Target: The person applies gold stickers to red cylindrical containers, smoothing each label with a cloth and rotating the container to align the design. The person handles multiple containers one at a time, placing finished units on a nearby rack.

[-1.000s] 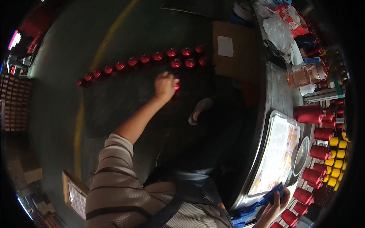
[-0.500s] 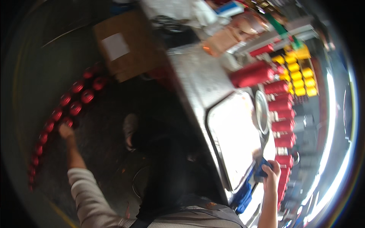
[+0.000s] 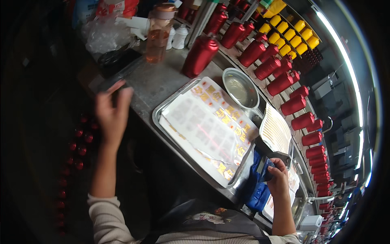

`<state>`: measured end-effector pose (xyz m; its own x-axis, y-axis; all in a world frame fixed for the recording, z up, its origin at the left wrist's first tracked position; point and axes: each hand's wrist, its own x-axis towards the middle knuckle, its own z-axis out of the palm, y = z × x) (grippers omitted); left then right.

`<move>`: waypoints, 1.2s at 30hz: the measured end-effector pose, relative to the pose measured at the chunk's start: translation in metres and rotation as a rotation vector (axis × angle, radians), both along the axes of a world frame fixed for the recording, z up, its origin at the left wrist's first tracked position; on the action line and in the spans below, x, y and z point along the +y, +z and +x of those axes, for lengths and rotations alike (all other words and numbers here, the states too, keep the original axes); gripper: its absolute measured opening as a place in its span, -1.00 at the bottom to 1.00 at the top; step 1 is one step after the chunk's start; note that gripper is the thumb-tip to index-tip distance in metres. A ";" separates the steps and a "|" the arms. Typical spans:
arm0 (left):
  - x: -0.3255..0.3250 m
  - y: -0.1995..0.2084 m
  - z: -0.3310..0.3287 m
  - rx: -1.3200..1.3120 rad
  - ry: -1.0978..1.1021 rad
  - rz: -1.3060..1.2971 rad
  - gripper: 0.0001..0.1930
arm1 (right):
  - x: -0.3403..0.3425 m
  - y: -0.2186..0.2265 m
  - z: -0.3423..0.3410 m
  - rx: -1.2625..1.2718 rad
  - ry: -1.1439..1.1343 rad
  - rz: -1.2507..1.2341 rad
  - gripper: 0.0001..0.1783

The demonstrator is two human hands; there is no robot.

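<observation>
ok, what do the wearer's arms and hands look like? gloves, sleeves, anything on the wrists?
No gloves: left hand and right hand are both bare, as are the forearms. The left sleeve is pale beige ribbed knit, ending near the elbow; the right sleeve barely shows at the lower edge. No watch or bracelet visible, though the left hand is motion-blurred.
</observation>
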<state>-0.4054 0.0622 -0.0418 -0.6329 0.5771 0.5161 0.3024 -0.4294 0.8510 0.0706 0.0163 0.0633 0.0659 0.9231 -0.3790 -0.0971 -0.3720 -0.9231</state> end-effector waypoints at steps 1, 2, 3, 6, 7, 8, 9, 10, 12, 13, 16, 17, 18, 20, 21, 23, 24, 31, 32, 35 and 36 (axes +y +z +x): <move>0.037 0.025 0.036 0.250 -0.096 -0.025 -0.60 | -0.007 -0.001 0.010 0.024 -0.008 -0.002 -0.70; 0.080 0.043 0.067 0.438 -0.134 0.026 -0.32 | -0.019 0.000 0.020 0.047 -0.050 0.017 -0.70; 0.124 0.048 0.099 0.494 -0.081 0.064 -0.07 | -0.032 -0.001 0.031 0.068 -0.098 0.042 -0.70; 0.225 0.041 0.126 0.565 0.274 -0.347 0.07 | -0.048 -0.013 0.059 0.104 -0.150 0.130 -0.69; 0.250 0.029 0.115 0.589 0.400 -0.330 0.05 | -0.051 -0.018 0.071 0.117 -0.174 0.147 -0.68; 0.262 0.019 0.112 0.519 0.383 -0.319 -0.03 | -0.057 -0.020 0.082 0.131 -0.203 0.157 -0.67; 0.269 0.012 0.108 0.448 0.364 -0.314 -0.11 | -0.063 -0.026 0.097 0.140 -0.249 0.181 -0.67; 0.274 0.010 0.106 0.488 0.417 -0.229 -0.17 | -0.070 -0.034 0.111 0.149 -0.297 0.201 -0.68; 0.276 0.006 0.097 0.584 0.419 -0.121 -0.24 | -0.080 -0.037 0.123 0.175 -0.394 0.201 -0.70; 0.267 0.021 0.106 0.627 0.373 -0.076 -0.25 | -0.084 -0.044 0.134 0.197 -0.436 0.190 -0.72; 0.200 0.079 0.149 0.624 0.318 -0.083 -0.26 | -0.091 -0.057 0.157 0.198 -0.303 0.150 -0.91; 0.174 0.100 0.168 0.630 0.323 -0.132 -0.27 | -0.092 -0.062 0.161 0.135 -0.238 0.148 -0.90; 0.153 0.114 0.181 0.490 0.104 -0.018 -0.34 | -0.092 -0.059 0.162 0.063 -0.172 0.142 -0.86; 0.097 0.138 0.212 0.210 -0.299 0.047 -0.46 | -0.075 -0.050 0.129 -0.303 -0.075 0.221 -0.83; 0.071 0.141 0.232 0.053 -0.511 -0.010 -0.52 | -0.071 -0.054 0.119 -0.415 -0.024 0.354 -0.77; 0.032 0.125 0.273 -0.237 -0.902 -0.209 -0.59 | -0.065 -0.032 0.102 -0.608 0.224 0.483 -0.07; 0.019 0.113 0.301 -0.515 -1.053 -0.309 -0.57 | -0.066 -0.032 0.096 -0.565 0.297 0.531 0.21; -0.038 0.073 0.409 -0.559 -1.501 -0.846 -0.44 | -0.133 -0.062 0.114 -0.656 0.258 0.639 0.37; -0.043 0.081 0.413 -0.303 -1.467 -0.851 -0.35 | -0.135 -0.067 0.114 -0.681 0.147 0.745 0.29; -0.046 0.075 0.424 -0.011 -1.408 -0.902 -0.26 | -0.149 -0.068 0.112 -0.874 0.173 0.642 0.25; -0.044 0.073 0.426 -0.029 -1.394 -0.872 -0.25 | -0.147 -0.068 0.109 -0.870 0.149 0.654 0.24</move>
